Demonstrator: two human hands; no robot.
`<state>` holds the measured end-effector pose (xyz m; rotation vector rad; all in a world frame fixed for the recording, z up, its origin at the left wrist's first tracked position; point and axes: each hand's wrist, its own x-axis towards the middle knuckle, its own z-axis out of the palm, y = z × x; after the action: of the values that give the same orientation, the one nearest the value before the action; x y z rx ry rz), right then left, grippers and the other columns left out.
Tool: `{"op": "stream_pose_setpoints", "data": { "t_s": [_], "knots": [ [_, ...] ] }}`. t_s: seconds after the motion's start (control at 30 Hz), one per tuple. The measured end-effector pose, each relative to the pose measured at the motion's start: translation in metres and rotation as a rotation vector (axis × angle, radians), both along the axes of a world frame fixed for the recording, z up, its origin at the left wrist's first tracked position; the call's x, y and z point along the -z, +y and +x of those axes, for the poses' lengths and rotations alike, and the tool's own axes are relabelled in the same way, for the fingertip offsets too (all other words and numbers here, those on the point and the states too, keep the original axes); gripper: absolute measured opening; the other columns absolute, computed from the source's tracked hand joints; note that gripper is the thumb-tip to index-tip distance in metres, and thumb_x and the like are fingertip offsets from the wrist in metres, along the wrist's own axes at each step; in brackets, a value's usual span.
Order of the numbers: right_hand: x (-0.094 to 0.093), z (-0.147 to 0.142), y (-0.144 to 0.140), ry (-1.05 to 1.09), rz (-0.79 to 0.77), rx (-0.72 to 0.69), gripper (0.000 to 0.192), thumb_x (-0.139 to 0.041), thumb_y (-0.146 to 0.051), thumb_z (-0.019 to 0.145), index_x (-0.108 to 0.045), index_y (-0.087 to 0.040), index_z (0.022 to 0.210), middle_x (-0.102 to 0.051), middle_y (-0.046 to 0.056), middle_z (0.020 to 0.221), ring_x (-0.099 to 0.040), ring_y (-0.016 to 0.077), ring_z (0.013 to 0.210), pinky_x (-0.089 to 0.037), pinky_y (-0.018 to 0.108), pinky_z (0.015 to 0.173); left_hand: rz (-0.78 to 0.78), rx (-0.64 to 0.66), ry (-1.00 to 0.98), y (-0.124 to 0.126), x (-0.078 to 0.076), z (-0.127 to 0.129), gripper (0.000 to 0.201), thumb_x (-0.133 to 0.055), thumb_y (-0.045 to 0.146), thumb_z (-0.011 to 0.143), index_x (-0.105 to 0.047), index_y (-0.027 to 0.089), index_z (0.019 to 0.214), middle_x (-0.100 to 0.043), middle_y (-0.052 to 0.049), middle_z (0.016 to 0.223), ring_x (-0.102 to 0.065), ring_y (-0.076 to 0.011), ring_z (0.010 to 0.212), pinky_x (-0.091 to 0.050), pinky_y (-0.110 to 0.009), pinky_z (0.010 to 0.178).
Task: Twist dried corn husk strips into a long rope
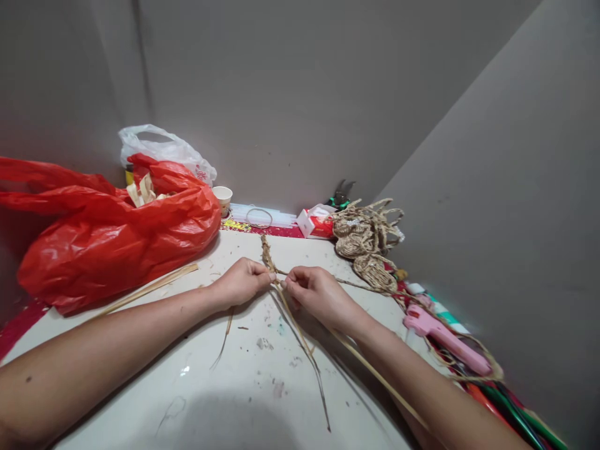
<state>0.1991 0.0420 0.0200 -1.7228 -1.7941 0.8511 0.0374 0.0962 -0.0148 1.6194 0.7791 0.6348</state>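
Grey walls meet in a corner behind your white counter, which is speckled with stains and scraps. At your left slumps a red plastic bag, with pale folded strips showing at its mouth. Behind it stands a white plastic bag; its contents are hard to make out. A paper cup is just beside the red bag, and you cannot see down to its bottom. Farther right, a small red-and-white box with thin white material at its top sits next to coiled straw pieces. Near your center, a straw braid points away from you. Your left hand pinches its near end, finger and thumb together; your right hand, just beside, appears pinched closed on the loose strands, which trail toward you.
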Motion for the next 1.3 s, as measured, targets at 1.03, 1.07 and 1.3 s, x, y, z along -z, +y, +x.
{"op": "stream_pose_setpoints", "data": {
  "t_s": [1.03,1.07,1.3],
  "knots": [
    [0.002,0.017,0.008,0.423,-0.371,-0.126,0.026,-0.060,-0.037,0.073,-0.056,-0.014,0.062,-0.057,-0.002,0.048,-0.034,0.0042,0.035,-0.022,0.018,0.037,-0.009,-0.059,-0.017,0.002,-0.003,0.002,0.031,-0.056,0.041,0.071,-0.052,0.012,0.061,-0.042,0.005,0.050,-0.031,-0.0057,0.048,-0.024,-0.021,0.048],
    [0.002,0.017,0.010,0.489,-0.415,-0.109,0.025,-0.061,-0.036,0.072,-0.057,-0.013,0.062,-0.056,-0.003,0.045,-0.032,0.0036,0.032,-0.020,0.018,0.035,0.014,-0.054,-0.004,0.002,-0.003,0.002,0.030,-0.055,0.040,0.072,-0.052,0.012,0.061,-0.042,0.005,0.050,-0.031,-0.0057,0.048,-0.024,-0.021,0.048],
    [0.009,-0.002,0.005,0.773,-0.454,-0.001,0.020,-0.060,-0.032,0.067,-0.058,-0.013,0.063,-0.056,-0.002,0.042,-0.029,0.0032,0.026,-0.016,0.018,0.031,0.051,-0.035,-0.022,0.001,0.000,0.002,0.027,-0.052,0.033,0.075,-0.055,0.012,0.060,-0.049,0.003,0.052,-0.036,-0.0056,0.048,-0.028,-0.020,0.050]
  ]
}}
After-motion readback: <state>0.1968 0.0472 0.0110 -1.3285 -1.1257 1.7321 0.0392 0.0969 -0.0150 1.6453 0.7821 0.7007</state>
